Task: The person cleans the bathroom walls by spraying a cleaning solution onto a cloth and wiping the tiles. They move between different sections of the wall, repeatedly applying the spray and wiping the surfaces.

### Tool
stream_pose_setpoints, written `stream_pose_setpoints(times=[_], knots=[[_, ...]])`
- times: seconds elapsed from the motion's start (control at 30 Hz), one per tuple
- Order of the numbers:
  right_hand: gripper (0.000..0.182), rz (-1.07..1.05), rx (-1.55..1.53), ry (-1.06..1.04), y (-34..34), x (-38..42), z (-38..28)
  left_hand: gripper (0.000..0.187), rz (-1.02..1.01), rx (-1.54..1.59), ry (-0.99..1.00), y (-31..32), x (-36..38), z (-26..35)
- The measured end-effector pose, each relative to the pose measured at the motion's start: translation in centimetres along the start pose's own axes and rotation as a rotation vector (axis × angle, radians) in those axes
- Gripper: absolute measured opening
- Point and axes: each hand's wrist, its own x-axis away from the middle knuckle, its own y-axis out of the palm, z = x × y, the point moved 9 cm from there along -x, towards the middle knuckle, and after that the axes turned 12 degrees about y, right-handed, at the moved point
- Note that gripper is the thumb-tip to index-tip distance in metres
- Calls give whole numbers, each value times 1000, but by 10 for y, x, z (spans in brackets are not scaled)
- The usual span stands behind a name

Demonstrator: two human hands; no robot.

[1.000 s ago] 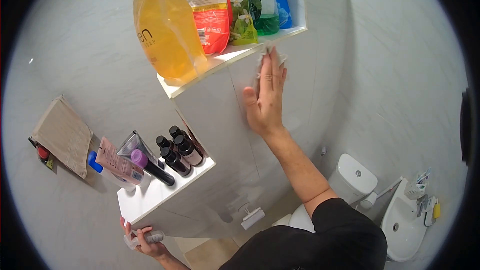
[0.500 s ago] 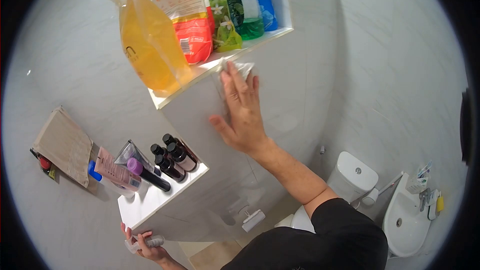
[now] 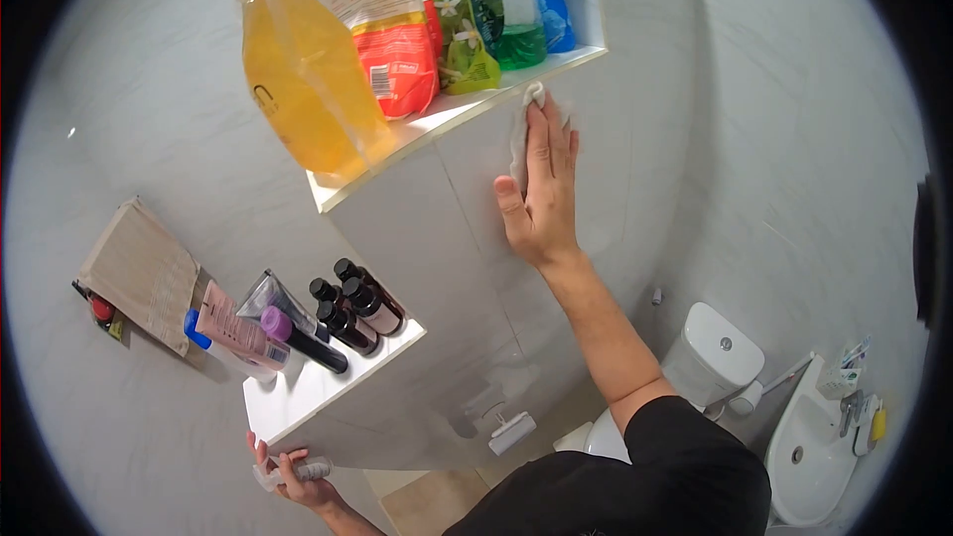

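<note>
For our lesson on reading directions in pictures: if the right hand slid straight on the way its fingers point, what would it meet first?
The right hand, flat on a white cloth against the wall panel, points up at the upper shelf edge; it would likely meet that first, below the green pouch.

Black short-sleeve top (image 3: 635, 481) — arms bare, no rings/watch visible.

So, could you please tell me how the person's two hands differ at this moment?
The right hand lies flat and open, pressing a white cloth against the grey wall panel; the left hand is curled around a small clear spray bottle. The right hand is raised high, the left hand low. Both are bare.
</note>
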Motion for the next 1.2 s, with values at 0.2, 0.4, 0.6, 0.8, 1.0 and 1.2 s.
stream_pose_setpoints(times=[0.2,0.4,0.6,0.8,1.0,1.2], knots=[[59,-41,-60,-166,12,24,-45,40,11,3,-24,1,0,0],[41,-167,-725,60,10,64,-50,41,-7,10,-4,4,-1,4],[41,-211,-1605,730,9,62,-9,39,10,-15,-11,2,-3,5],[55,-205,-1904,938,7,70,-4,38,11,-8,-38,1,-3,1],[59,-185,-915,325,4,58,-26,39,8,-2,-16,-8,-2,-6],[65,-184,28,-247,59,106,-65,41,9,1,-9,-1,-4,0]])
